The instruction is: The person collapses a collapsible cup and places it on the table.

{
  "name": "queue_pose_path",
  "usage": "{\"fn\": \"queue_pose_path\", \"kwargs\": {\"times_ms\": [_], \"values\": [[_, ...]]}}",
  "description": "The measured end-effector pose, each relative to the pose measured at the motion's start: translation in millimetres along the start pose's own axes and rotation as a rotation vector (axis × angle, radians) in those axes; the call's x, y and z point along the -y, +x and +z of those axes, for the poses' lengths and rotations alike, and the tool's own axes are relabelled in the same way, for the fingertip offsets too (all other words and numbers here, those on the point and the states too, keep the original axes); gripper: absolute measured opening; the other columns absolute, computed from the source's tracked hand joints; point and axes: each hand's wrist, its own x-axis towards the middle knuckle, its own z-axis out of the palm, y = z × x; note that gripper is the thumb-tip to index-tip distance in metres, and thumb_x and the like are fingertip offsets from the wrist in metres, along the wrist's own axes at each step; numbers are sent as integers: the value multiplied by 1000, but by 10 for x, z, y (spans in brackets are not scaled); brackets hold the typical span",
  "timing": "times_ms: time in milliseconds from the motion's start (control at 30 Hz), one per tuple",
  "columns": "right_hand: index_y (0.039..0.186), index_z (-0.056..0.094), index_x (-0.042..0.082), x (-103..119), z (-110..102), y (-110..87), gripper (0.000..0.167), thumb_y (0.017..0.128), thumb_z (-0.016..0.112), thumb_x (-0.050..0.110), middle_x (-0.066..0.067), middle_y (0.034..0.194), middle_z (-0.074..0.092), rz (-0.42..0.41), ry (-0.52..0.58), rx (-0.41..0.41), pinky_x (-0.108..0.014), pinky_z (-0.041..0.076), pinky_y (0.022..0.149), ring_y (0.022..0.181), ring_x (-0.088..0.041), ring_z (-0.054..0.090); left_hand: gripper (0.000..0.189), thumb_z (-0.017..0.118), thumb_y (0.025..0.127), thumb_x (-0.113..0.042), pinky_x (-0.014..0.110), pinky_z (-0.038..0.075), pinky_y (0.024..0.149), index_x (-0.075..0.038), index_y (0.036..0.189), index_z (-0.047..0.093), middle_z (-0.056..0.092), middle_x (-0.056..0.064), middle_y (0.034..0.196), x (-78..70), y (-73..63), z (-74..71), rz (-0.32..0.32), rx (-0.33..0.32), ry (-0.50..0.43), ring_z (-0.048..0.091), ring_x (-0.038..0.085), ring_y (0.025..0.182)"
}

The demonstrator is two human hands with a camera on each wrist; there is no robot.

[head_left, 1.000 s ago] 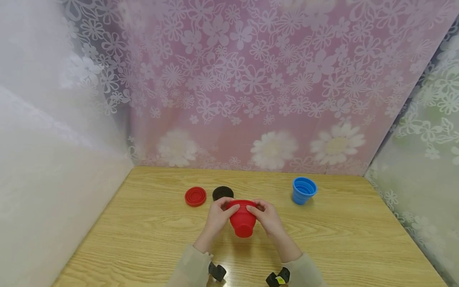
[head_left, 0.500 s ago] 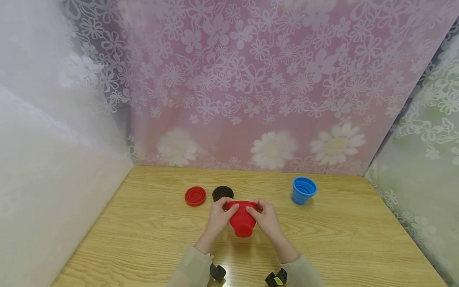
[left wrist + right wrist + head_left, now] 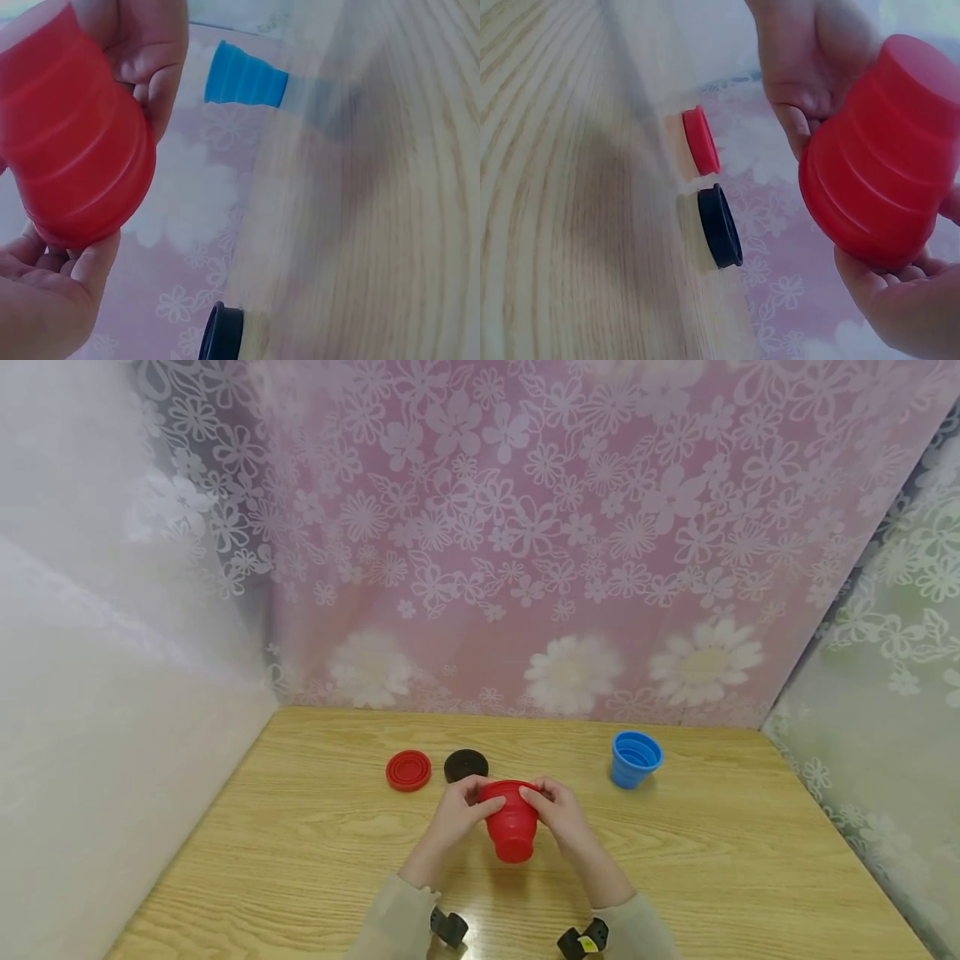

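Note:
A red collapsible cup (image 3: pixel 513 827), ribbed and drawn out to its length, is held above the table between both hands. Its base points down toward the person and its rim faces away. My left hand (image 3: pixel 453 816) grips the rim on the left, thumb across the outer wall. On the other side my right hand (image 3: pixel 561 814) grips the rim the same way. Both wrist views show the stepped rings of the red cup (image 3: pixel 79 142) and fingers under its rim; the inside of the cup is hidden.
Behind the left hand lie a flattened red collapsible cup (image 3: pixel 408 771) and a flattened black one (image 3: pixel 466 765). A blue collapsible cup (image 3: pixel 634 760) stands extended at the back right of the wooden table (image 3: pixel 300 860). Flowered curtains enclose the table's back and sides.
The red cup has become longer, its rings now showing where the wall looked bunched before. The left thumb has slid slightly down the wall. The other cups have stayed put.

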Motion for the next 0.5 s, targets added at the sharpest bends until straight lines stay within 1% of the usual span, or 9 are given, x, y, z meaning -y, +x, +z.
{"fn": "queue_pose_path", "kwargs": {"times_ms": [100,267,367,500], "values": [[90,52,-8,-8,-25,8,15,86,55,6,-6,77,54,26,57,48,-23,47,67,71,-16,52,24,62,80,-3,23,46,64,11,99,55,59,4,85,11,8,-27,-30,48,-35,52,11,73],[96,49,-10,-27,-73,8,18,84,56,2,-6,83,54,25,71,150,-23,47,69,76,-17,51,25,62,80,-3,24,46,67,10,100,54,59,3,86,55,37,-63,-53,86,-68,53,12,75],[99,48,-11,-32,-125,1,23,83,57,2,-6,86,54,-11,14,208,-24,46,69,78,-17,51,24,63,80,-4,25,47,66,9,99,55,59,4,85,128,64,-86,-41,101,-60,54,13,75],[98,52,-11,-11,-191,3,25,82,61,7,-8,85,57,-97,-120,240,-27,48,65,73,-18,53,23,65,80,-10,26,48,64,5,97,58,60,6,84,249,112,-107,-19,102,5,54,15,74]]}}
